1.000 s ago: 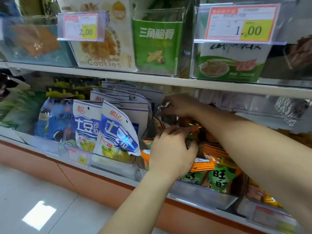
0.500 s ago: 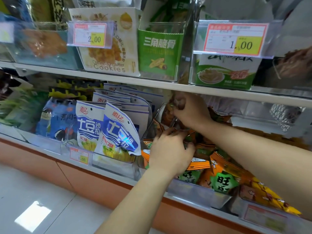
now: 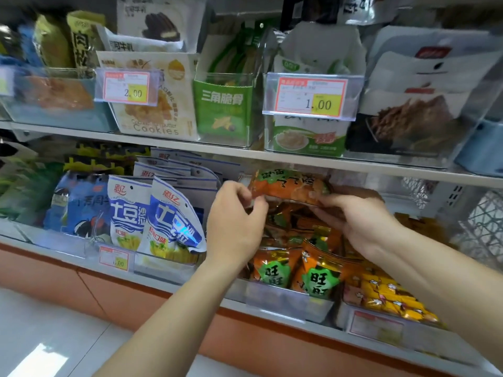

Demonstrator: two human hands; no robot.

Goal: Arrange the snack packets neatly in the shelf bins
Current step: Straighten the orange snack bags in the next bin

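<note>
You are holding 1 orange packet (image 3: 288,187) level above the clear bin (image 3: 283,299) on the lower shelf (image 3: 168,286). Left hand (image 3: 236,219) grip is pinching its left end; right hand (image 3: 353,220) grip is pinching its right end.

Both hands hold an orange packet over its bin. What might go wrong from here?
The orange packet is pinched only at its edges by the left hand and right hand, so it may slip onto the jumbled pile below. The blue-and-white packet beside the left hand leans forward and might get knocked out.
</note>
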